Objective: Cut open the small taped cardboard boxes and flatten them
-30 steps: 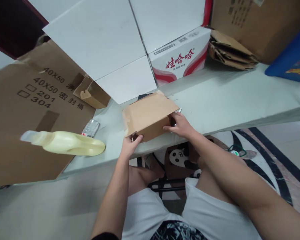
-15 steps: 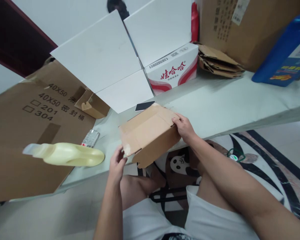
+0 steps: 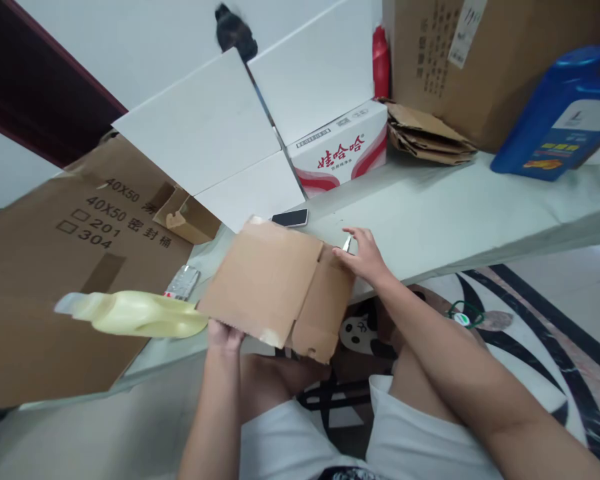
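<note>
A brown cardboard box point(image 3: 265, 277) is tilted above the front edge of the table, with a side panel point(image 3: 320, 307) facing right. My left hand point(image 3: 225, 335) grips its lower left edge, the fingers partly hidden beneath it. At the upper right corner, my right hand point(image 3: 363, 257) has thumb and forefinger apart, the thumb tip by the box. A small silvery thing point(image 3: 347, 243) shows between these fingers; I cannot tell whether it is held or lies behind. Just beyond the box is a dark-screened phone point(image 3: 290, 218).
Left of the box lies a pale yellow bottle point(image 3: 140, 313), near a silvery packet point(image 3: 183, 283). White panels point(image 3: 205, 127) and a white-and-red carton point(image 3: 340, 157) stand behind. Flattened cardboard point(image 3: 430, 133) and a blue jug point(image 3: 555, 120) are at right on the table point(image 3: 445, 220).
The box has turned and tipped, bringing a broad face up and its side panel to the right. My left hand has moved under its lower left edge; my right hand's grip has loosened.
</note>
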A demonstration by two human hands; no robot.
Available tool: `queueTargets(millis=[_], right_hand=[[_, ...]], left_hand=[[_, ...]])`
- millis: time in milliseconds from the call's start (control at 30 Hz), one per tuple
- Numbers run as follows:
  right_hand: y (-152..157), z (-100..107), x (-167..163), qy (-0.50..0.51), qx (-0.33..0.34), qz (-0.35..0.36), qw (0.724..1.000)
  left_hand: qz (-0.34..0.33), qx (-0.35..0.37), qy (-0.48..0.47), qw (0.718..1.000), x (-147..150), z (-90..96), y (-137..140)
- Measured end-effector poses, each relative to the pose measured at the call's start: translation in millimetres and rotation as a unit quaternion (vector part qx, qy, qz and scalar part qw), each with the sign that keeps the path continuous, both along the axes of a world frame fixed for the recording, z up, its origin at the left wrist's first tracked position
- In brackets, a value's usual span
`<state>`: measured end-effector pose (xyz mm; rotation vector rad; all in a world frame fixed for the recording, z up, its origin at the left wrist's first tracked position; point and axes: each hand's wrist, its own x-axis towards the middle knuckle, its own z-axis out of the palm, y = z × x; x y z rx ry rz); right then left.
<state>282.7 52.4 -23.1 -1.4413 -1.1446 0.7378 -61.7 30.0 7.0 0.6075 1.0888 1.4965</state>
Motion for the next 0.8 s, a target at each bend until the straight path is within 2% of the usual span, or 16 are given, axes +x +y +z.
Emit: queueTargets(millis=[33, 100, 200, 233, 267, 333, 367, 433, 500, 567, 600, 667, 733, 800], right_hand=[[0.9, -0.9, 0.9, 0.023, -0.021, -0.001, 1.000], [0.3, -0.4, 0.0, 0.110, -0.078, 0.072, 0.988], [-6.2, 6.2, -7.4, 0.233, -0.136, 0.266, 0.925], [-9.5, 9.5, -10.5, 0.256, -0.142, 0.308, 0.905], [-13.3, 13.2, -13.1, 0.272, -0.145, 0.327, 0.893], [-22.5, 20.7, -13.9, 0.286, -0.135, 0.313, 0.896], [-28.2, 24.4, -10.8, 0.284, -0.123, 0.285, 0.907], [-42.1, 31.5, 4.4, 0.249, -0.090, 0.187, 0.946], [-58.7, 39.9, 31.7, 0.173, -0.050, 0.036, 0.983], [-74.5, 52.0, 66.8, 0.060, -0.027, -0.136, 0.988], [-80.5, 60.1, 85.0, -0.003, -0.025, -0.218, 0.976], [-84.7, 80.2, 117.6, -0.127, -0.043, -0.340, 0.931], [-75.5, 103.1, 142.2, -0.252, -0.095, -0.402, 0.875], [-52.2, 124.6, 159.4, -0.370, -0.142, -0.410, 0.821]], left_hand=[[0.004, 0.026, -0.016, 1.000, 0.2, 5.3, 0.8], [0.010, 0.068, -0.023, 0.997, 1.9, 13.1, 2.6], [0.001, 0.092, -0.025, 0.995, 7.7, 15.6, 5.6], [-0.004, 0.103, -0.025, 0.994, 10.3, 14.5, 6.9], [-0.011, 0.117, -0.027, 0.993, 13.2, 12.9, 8.7], [-0.024, 0.134, -0.045, 0.990, 20.0, 9.4, 14.4], [-0.036, 0.123, -0.064, 0.990, 23.9, 7.7, 18.7], [-0.062, 0.074, -0.119, 0.988, 32.5, 4.5, 29.8], [-0.082, 0.023, -0.175, 0.981, 41.1, 0.5, 42.8], [-0.095, -0.008, -0.209, 0.973, 47.7, -5.4, 55.3], [-0.104, -0.020, -0.217, 0.970, 49.8, -9.1, 60.8], [-0.133, -0.042, -0.224, 0.965, 51.4, -17.4, 69.8], [-0.156, -0.047, -0.227, 0.960, 51.1, -25.2, 76.2], [-0.167, -0.043, -0.232, 0.957, 51.0, -30.2, 80.8]])
